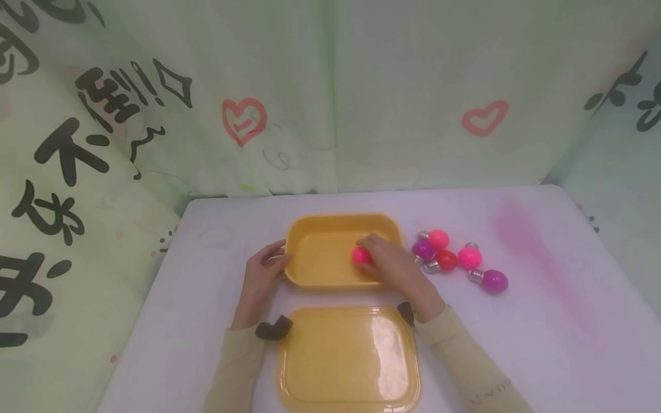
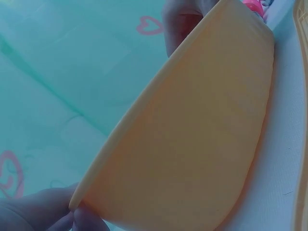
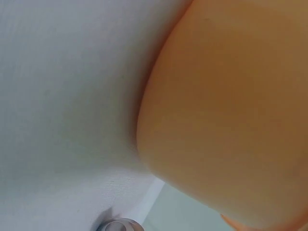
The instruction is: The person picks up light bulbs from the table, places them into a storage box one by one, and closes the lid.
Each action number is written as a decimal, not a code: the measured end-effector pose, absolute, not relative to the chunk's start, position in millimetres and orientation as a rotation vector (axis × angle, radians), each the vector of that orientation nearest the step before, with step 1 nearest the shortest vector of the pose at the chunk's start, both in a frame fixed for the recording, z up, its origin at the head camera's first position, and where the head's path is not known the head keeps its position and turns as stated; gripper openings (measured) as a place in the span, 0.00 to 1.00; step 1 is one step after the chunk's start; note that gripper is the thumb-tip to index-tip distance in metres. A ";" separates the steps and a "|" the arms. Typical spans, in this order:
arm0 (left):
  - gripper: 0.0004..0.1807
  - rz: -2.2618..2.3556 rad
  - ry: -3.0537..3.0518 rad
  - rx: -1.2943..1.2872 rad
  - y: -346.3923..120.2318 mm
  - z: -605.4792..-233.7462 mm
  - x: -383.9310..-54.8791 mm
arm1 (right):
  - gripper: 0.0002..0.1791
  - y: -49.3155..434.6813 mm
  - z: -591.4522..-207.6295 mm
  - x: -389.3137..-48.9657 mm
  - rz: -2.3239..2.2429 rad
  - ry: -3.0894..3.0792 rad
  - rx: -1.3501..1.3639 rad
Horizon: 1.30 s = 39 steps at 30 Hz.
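A deep yellow plastic container (image 1: 320, 252) stands on the table. My left hand (image 1: 262, 275) pinches its left rim; in the left wrist view the thumb and fingers (image 2: 38, 209) sit on either side of that edge. Inside the right part of the container, my right hand (image 1: 395, 265) holds a pink toy light bulb (image 1: 361, 255) in its fingers, and the bulb's base is hidden by the hand. The right wrist view is mostly filled by the container's outer wall (image 3: 231, 110).
Right of the container lie several toy bulbs with silver screw bases: pink (image 1: 470, 258), red (image 1: 446, 261) and purple (image 1: 494, 281) ones. A yellow lid (image 1: 346, 361) lies flat in front of the container. Behind the white table (image 1: 547, 344) hangs a pale green curtain (image 1: 397, 74).
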<state>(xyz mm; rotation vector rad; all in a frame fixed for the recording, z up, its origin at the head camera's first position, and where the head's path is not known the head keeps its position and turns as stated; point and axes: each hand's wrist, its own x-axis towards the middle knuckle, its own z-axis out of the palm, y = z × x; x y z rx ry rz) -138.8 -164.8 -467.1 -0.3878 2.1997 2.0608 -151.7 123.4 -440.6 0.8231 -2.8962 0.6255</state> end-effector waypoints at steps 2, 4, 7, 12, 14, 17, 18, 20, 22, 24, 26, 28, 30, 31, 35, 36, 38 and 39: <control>0.23 2.069 2.197 -0.391 -164.7 -466.7 -138.7 | 0.24 123.6 -440.8 -152.1 0.631 -2.898 0.829; 0.23 2.070 2.199 -0.390 -164.7 -466.4 -138.8 | 0.24 124.0 -440.8 -152.5 0.629 -2.902 0.831; 0.22 2.064 2.195 -0.407 -164.8 -466.4 -139.0 | 0.25 124.2 -440.4 -152.9 0.621 -2.905 0.835; 0.23 2.046 2.202 -0.424 -164.3 -466.5 -139.3 | 0.24 125.3 -439.3 -152.2 0.601 -2.892 0.852; 0.24 2.049 2.198 -0.424 -164.1 -466.3 -139.4 | 0.23 125.8 -438.8 -151.5 0.592 -2.885 0.859; 0.23 2.057 2.192 -0.420 -164.2 -466.5 -139.3 | 0.23 126.5 -436.6 -149.9 0.594 -2.887 0.863; 0.23 2.061 2.189 -0.417 -164.3 -466.6 -139.2 | 0.23 127.0 -436.0 -149.2 0.595 -2.888 0.867; 0.23 2.069 2.182 -0.414 -164.6 -466.8 -139.3 | 0.23 128.3 -433.8 -147.9 0.607 -2.896 0.868; 0.23 2.074 2.176 -0.410 -164.6 -466.9 -139.4 | 0.24 130.6 -432.0 -146.8 0.634 -2.902 0.861; 0.23 2.071 2.174 -0.413 -164.2 -466.9 -140.0 | 0.24 134.0 -430.8 -146.0 0.642 -2.894 0.858; 0.24 2.074 2.171 -0.410 -164.1 -467.0 -140.3 | 0.24 137.1 -429.0 -145.3 0.659 -2.890 0.849; 0.24 2.079 2.160 -0.410 -164.0 -467.4 -141.0 | 0.24 140.8 -427.8 -144.2 0.645 -2.875 0.849; 0.24 2.087 2.153 -0.402 -163.7 -467.7 -141.2 | 0.25 144.0 -425.3 -142.1 0.626 -2.878 0.840; 0.24 2.091 2.152 -0.397 -163.8 -467.9 -141.2 | 0.26 145.6 -423.9 -140.7 0.626 -2.883 0.827; 0.23 2.095 2.160 -0.391 -164.5 -468.3 -140.7 | 0.28 151.4 -418.0 -135.5 0.631 -2.926 0.751; 0.23 2.097 2.162 -0.388 -164.8 -468.3 -140.5 | 0.28 152.9 -417.1 -134.6 0.637 -2.935 0.733; 0.23 2.107 2.160 -0.385 -165.4 -468.4 -140.1 | 0.29 156.4 -416.0 -133.7 0.641 -2.935 0.719; 0.23 2.115 2.156 -0.384 -165.6 -468.3 -139.7 | 0.29 158.4 -416.1 -133.3 0.632 -2.935 0.712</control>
